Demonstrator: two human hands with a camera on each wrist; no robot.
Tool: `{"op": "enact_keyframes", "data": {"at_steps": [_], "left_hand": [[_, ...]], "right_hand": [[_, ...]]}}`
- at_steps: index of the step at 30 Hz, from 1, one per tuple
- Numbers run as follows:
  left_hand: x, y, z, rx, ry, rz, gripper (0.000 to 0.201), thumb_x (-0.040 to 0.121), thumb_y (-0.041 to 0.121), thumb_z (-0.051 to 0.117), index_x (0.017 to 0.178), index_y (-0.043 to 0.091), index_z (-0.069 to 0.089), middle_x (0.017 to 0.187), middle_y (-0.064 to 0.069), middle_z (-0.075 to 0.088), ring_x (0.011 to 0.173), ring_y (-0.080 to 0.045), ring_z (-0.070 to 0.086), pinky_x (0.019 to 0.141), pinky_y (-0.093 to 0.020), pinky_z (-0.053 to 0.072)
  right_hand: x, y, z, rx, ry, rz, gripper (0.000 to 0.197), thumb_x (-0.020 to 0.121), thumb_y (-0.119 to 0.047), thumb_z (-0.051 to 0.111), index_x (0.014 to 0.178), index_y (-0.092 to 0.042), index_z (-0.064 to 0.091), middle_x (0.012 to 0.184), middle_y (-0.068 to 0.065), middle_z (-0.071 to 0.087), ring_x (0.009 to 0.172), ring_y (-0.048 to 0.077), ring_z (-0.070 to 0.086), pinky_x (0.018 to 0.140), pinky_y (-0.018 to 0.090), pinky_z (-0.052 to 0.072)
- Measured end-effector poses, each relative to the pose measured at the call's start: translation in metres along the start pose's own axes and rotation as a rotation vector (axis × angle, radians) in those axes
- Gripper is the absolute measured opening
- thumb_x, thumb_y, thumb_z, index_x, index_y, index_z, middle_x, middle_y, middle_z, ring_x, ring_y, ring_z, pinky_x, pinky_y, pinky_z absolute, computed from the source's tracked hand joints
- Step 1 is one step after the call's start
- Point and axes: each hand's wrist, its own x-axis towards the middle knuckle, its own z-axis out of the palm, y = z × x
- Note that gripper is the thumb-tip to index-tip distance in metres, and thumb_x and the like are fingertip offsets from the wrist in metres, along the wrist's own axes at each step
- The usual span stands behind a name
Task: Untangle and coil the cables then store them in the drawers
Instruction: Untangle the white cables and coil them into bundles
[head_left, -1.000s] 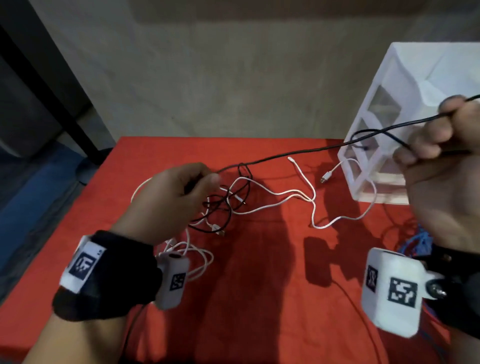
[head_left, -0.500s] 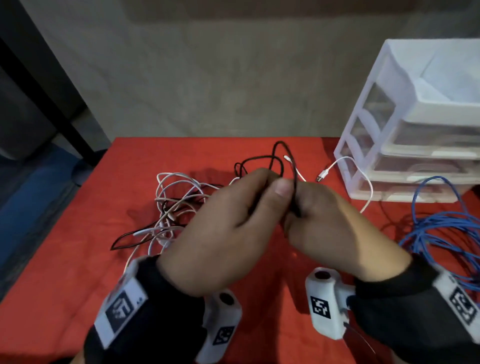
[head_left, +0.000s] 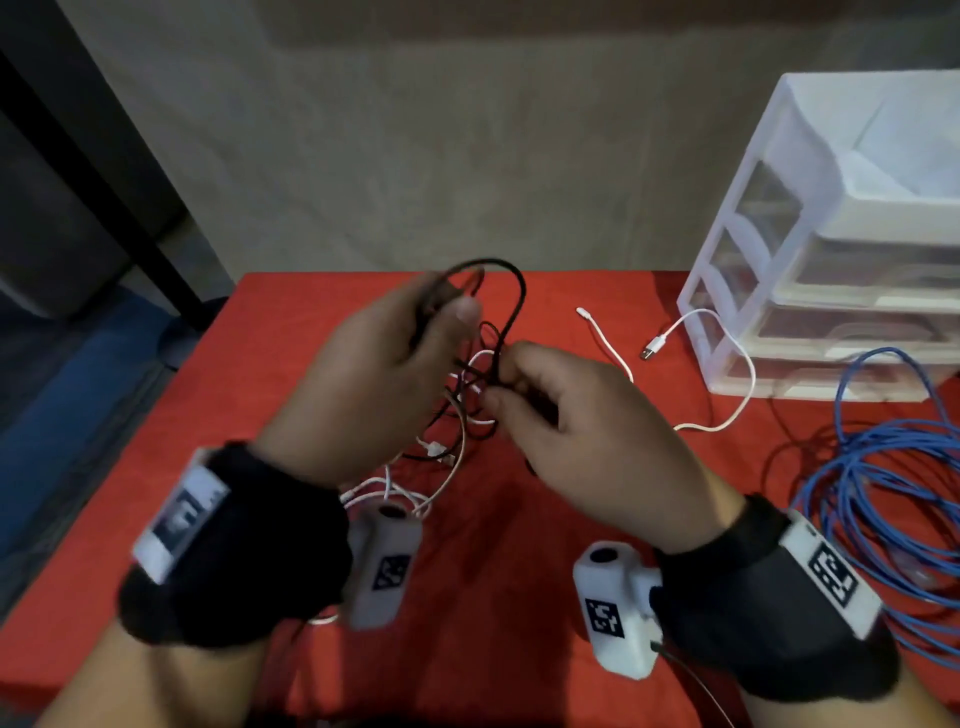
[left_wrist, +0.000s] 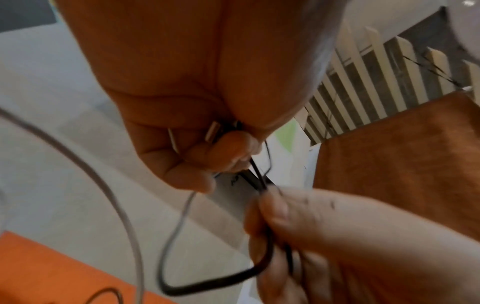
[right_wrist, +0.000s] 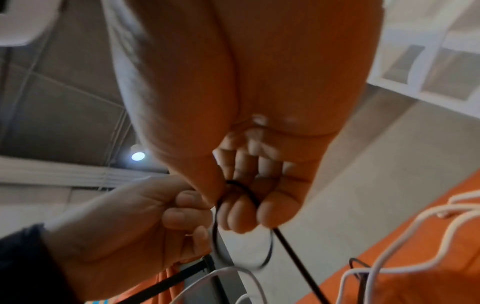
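Both hands are raised over the red table (head_left: 519, 545), working a thin black cable (head_left: 511, 306). My left hand (head_left: 384, 374) pinches the cable near its plug end, with a loop arching above the fingers. My right hand (head_left: 566, 415) grips the same black cable (right_wrist: 240, 189) just to the right, its fingers curled round it. In the left wrist view the black cable (left_wrist: 233, 275) loops between the two hands. A tangle of white cables (head_left: 395, 493) and black strands hangs and lies beneath the hands. The white drawer unit (head_left: 831, 249) stands at the back right.
A white USB cable (head_left: 727, 353) lies in front of the drawer unit, its plug pointing left. A bundle of blue cable (head_left: 883, 493) lies at the right edge of the table. A beige wall stands behind the table; the floor drops away on the left.
One second ago the hands stretched the black cable far apart. They then came together, and now they have drawn slightly apart with a loop raised above the left hand.
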Motion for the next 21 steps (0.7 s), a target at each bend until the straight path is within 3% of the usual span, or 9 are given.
{"op": "enact_keyframes", "data": {"at_steps": [2,5,8,10,13,16,18,21], "left_hand": [[0.012,-0.003,-0.021,-0.069,0.070,-0.056,0.025,0.106,0.036,0.048,0.088,0.021,0.058,0.064,0.006,0.050,0.051,-0.012,0.049,0.055,-0.035,0.047],[0.035,-0.007,-0.053,-0.255,0.193,-0.130,0.029,0.110,0.032,0.039,0.088,0.020,0.055,0.064,0.001,0.041,0.048,-0.008,0.041,0.056,-0.030,0.055],[0.060,-0.012,-0.085,-0.240,0.279,-0.160,0.032,0.110,0.037,0.035,0.089,0.021,0.054,0.062,0.003,0.039,0.047,-0.007,0.038,0.056,-0.028,0.057],[0.078,-0.019,-0.102,-0.216,0.309,-0.160,0.032,0.109,0.039,0.034,0.090,0.023,0.054,0.061,0.006,0.040,0.049,-0.007,0.040,0.060,-0.030,0.059],[0.100,-0.046,-0.119,-0.198,0.386,-0.212,0.033,0.108,0.040,0.032,0.088,0.023,0.053,0.063,0.006,0.042,0.050,-0.007,0.041,0.064,-0.035,0.060],[0.110,-0.098,-0.127,-0.115,0.442,-0.349,0.033,0.106,0.041,0.034,0.085,0.022,0.052,0.064,-0.001,0.045,0.048,-0.011,0.045,0.070,-0.046,0.059],[0.104,-0.139,-0.127,0.054,0.405,-0.473,0.033,0.105,0.041,0.038,0.087,0.018,0.054,0.070,-0.011,0.053,0.049,-0.017,0.052,0.070,-0.052,0.060],[0.087,-0.182,-0.125,0.290,0.324,-0.617,0.033,0.105,0.037,0.042,0.097,0.009,0.057,0.091,-0.023,0.065,0.066,-0.031,0.064,0.056,-0.046,0.061]], "right_hand": [[0.008,0.006,0.004,0.099,0.036,0.021,0.009,0.096,-0.021,0.068,0.104,-0.023,0.065,0.088,-0.012,0.068,0.083,0.005,0.064,0.075,0.024,0.050],[0.019,0.020,0.010,0.063,0.134,0.034,0.036,0.095,-0.021,0.068,0.130,-0.022,0.061,0.121,-0.009,0.065,0.115,0.002,0.060,0.095,0.025,0.051],[0.026,0.032,0.016,-0.024,0.181,0.079,0.023,0.096,-0.024,0.065,0.118,-0.021,0.067,0.113,-0.006,0.068,0.107,0.008,0.063,0.096,0.033,0.050],[0.027,0.037,0.018,-0.105,0.064,0.121,0.015,0.097,-0.027,0.064,0.108,-0.022,0.072,0.107,-0.006,0.070,0.103,0.013,0.064,0.094,0.034,0.047],[0.023,0.038,0.024,-0.219,-0.137,0.102,0.020,0.100,-0.035,0.061,0.112,-0.023,0.073,0.115,-0.010,0.071,0.109,0.013,0.062,0.093,0.025,0.041],[0.020,0.038,0.032,-0.268,-0.284,0.103,0.032,0.098,-0.047,0.060,0.122,-0.028,0.068,0.117,-0.007,0.070,0.109,0.014,0.061,0.085,0.023,0.039],[0.019,0.039,0.034,-0.287,-0.358,0.129,0.036,0.096,-0.053,0.060,0.124,-0.031,0.064,0.117,-0.007,0.068,0.108,0.013,0.060,0.088,0.027,0.043],[0.018,0.040,0.031,-0.316,-0.376,0.126,0.032,0.095,-0.054,0.060,0.116,-0.030,0.064,0.115,-0.011,0.067,0.107,0.012,0.062,0.092,0.033,0.049]]}}
